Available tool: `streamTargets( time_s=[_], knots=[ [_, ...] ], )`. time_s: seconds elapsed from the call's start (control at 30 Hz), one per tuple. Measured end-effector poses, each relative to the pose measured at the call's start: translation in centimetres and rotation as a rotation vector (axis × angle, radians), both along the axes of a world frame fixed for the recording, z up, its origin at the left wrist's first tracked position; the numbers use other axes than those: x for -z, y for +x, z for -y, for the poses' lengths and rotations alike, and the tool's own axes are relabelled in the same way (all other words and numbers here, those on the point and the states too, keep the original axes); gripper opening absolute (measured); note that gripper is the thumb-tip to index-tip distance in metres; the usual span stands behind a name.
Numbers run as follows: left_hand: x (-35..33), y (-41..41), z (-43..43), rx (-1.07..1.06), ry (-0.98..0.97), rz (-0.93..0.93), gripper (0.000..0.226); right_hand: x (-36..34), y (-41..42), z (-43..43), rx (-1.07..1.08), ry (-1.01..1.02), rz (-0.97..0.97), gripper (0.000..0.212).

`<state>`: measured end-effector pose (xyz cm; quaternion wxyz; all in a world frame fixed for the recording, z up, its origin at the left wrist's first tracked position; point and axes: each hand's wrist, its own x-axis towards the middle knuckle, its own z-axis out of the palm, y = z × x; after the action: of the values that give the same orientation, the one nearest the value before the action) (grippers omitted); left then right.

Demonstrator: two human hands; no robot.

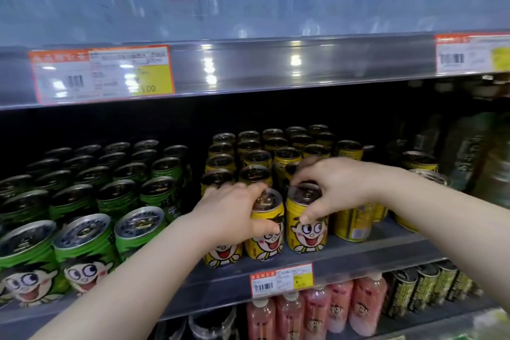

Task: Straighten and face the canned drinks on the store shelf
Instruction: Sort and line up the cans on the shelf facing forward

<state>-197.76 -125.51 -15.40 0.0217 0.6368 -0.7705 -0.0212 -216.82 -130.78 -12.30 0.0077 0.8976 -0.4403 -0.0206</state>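
On the middle shelf [367, 251], two front-row yellow cans with cartoon faces stand upright side by side, almost touching, near the centre of the view. The left hand [234, 215] comes in from 7 o'clock and wraps the left yellow can [266, 241]. Its fingers curl over the rim and its thumb presses on the printed face. The right hand [334, 188] reaches in from 4 o'clock and pinches the right yellow can [309, 233] from above. Its thumb sits on the front just over the face, and the other fingers curl round the far edge of the lid. Both faces look outward.

A third yellow can [222, 255] stands at 8 o'clock of the left one, touching it, its top hidden under the left palm. At 3 o'clock of the held pair, a turned yellow can [352, 225] shows small print instead of the face. At 12 o'clock, rows of yellow cans [256, 157] run back into the dark. At 9 o'clock sits a block of green cans [82, 243] with the same cartoon face.

A price tag [281, 280] hangs on the shelf edge at 6 o'clock, above pink bottles [317, 309]. Dark cans [425, 292] stand at 5 o'clock, and blurred green bottles [469, 152] at 3 o'clock.
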Motion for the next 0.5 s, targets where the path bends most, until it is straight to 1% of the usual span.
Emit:
streamTargets(
  time_s=[0.1,0.17,0.2,0.27,0.37,0.43,0.5],
  knots=[
    [-0.5,-0.6,0.0,-0.04,-0.034,0.021,0.084,-0.2,-0.3,0.0,-0.034,0.046,0.068,0.077],
    [-1.0,-1.4,0.1,-0.04,-0.077,0.051,0.092,-1.4,-1.9,0.3,-0.02,0.082,0.144,0.07],
    [-1.2,-2.0,0.2,-0.024,-0.092,0.034,0.095,-2.2,-3.0,0.5,-0.005,0.061,0.148,0.064],
    [-1.5,-3.6,0.4,0.024,-0.088,-0.024,0.095,-3.3,-5.0,0.9,0.077,0.022,0.062,0.057],
    [-1.0,-5.7,1.2,0.065,-0.068,-0.066,0.088,-3.1,-6.6,1.1,0.218,0.075,-0.113,0.062],
    [-0.3,-6.1,1.6,0.065,-0.049,-0.066,0.085,-2.0,-6.3,1.0,0.233,0.033,-0.14,0.069],
    [0.1,-6.3,1.8,0.071,-0.031,-0.048,0.082,-1.1,-6.3,1.2,0.179,-0.059,-0.144,0.074]
  ],
)
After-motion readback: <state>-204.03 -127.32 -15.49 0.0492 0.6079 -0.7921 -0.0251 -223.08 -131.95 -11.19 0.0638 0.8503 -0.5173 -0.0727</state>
